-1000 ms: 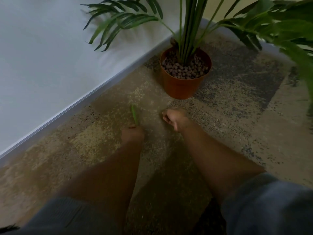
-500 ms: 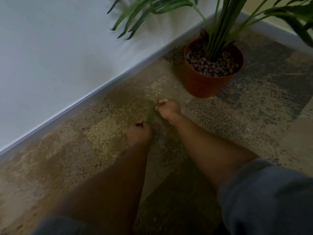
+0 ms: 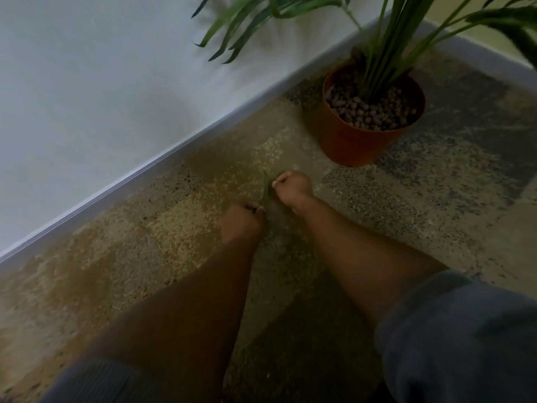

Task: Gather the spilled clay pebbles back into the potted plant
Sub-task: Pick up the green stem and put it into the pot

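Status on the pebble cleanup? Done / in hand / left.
Done: the orange pot is topped with clay pebbles, and no loose ones show on the carpet. In hand: the left hand pinches a green leaf strip; the right hand is curled, contents hidden. Left: emptying anything held into the pot.

I see a plain white wall (image 3: 101, 82) beyond and left of my hands, meeting a pale skirting board (image 3: 162, 167) that runs diagonally. Beneath them lies mottled tan and grey patchwork carpet (image 3: 421, 199). The light is dim.
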Available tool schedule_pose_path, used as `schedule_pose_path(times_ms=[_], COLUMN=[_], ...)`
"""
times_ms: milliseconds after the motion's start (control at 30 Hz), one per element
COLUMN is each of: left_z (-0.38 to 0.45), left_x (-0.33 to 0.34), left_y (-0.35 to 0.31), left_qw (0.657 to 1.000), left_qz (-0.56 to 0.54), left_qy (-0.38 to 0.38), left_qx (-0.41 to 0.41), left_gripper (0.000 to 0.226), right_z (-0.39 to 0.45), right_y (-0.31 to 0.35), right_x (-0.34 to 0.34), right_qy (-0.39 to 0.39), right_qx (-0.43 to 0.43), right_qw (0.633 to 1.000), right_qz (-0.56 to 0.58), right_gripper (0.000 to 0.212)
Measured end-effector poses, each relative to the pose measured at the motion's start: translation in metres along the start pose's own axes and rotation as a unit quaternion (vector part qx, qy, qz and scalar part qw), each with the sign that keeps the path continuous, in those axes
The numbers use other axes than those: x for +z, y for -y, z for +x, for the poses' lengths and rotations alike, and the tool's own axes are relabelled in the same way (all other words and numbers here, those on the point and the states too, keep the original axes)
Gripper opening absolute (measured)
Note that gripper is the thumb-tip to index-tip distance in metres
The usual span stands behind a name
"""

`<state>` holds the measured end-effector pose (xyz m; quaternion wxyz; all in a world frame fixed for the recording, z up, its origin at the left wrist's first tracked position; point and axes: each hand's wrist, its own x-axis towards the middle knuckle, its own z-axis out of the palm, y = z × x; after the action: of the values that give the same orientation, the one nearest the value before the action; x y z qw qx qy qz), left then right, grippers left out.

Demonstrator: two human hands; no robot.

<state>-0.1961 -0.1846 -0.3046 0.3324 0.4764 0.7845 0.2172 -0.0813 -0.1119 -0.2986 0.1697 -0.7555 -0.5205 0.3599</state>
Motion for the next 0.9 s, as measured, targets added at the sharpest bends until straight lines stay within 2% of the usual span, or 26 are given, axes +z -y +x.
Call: schedule_pose_path(times_ms=[33,67,133,167,200,267,400,533,600,700,833,900], left_z=[-0.002,-0.003,-0.005,-0.005,-0.004,-0.006,-0.006,-0.005,-0.001,0.007,0.018,0.023], left_x=[0.001,0.002,0.004,0.005,0.005,0.005,0.005,0.008,0.009,0.011,0.013,0.015], left_y=[-0.004,-0.01,-0.023,-0.031,-0.039,-0.06,-0.104,-0.146,-0.168,-0.195,-0.218,-0.227], left_qw=[1.0,0.999,0.995,0.991,0.986,0.979,0.962,0.945,0.937,0.929,0.931,0.931], left_qz=[-0.022,-0.046,-0.1,-0.134,-0.165,-0.198,-0.252,-0.309,-0.333,-0.359,-0.348,-0.346], left_qy=[-0.005,-0.012,-0.023,-0.025,-0.026,-0.028,-0.046,-0.008,0.0,0.024,0.087,0.101], left_qx=[-0.006,-0.009,-0.003,0.001,0.008,0.046,0.101,0.108,0.11,0.085,0.066,0.065], left_gripper=[0.01,0.011,0.01,0.01,0.012,0.014,0.019,0.018,0.021,0.024,0.023,0.021], right_z=[-0.002,-0.004,-0.008,-0.009,-0.009,-0.013,-0.027,-0.037,-0.039,-0.036,-0.033,-0.033], right_y=[0.0,0.001,0.005,0.007,0.008,0.011,0.024,0.033,0.031,0.025,0.02,0.02], right_x=[-0.003,-0.008,-0.023,-0.033,-0.042,-0.067,-0.111,-0.162,-0.184,-0.206,-0.22,-0.225], right_qy=[0.009,0.024,0.064,0.072,0.07,0.053,0.048,0.024,-0.019,-0.089,-0.131,-0.145], right_qx=[0.044,0.097,0.177,0.193,0.202,0.196,0.157,0.095,0.077,0.077,0.071,0.065], right_qw=[0.996,0.976,0.888,0.843,0.806,0.756,0.699,0.659,0.638,0.648,0.658,0.672], right_qz=[0.079,0.194,0.419,0.497,0.552,0.622,0.696,0.746,0.766,0.752,0.738,0.723], right_gripper=[0.024,0.021,0.015,0.016,0.017,0.021,0.019,0.024,0.023,0.018,0.042,0.045])
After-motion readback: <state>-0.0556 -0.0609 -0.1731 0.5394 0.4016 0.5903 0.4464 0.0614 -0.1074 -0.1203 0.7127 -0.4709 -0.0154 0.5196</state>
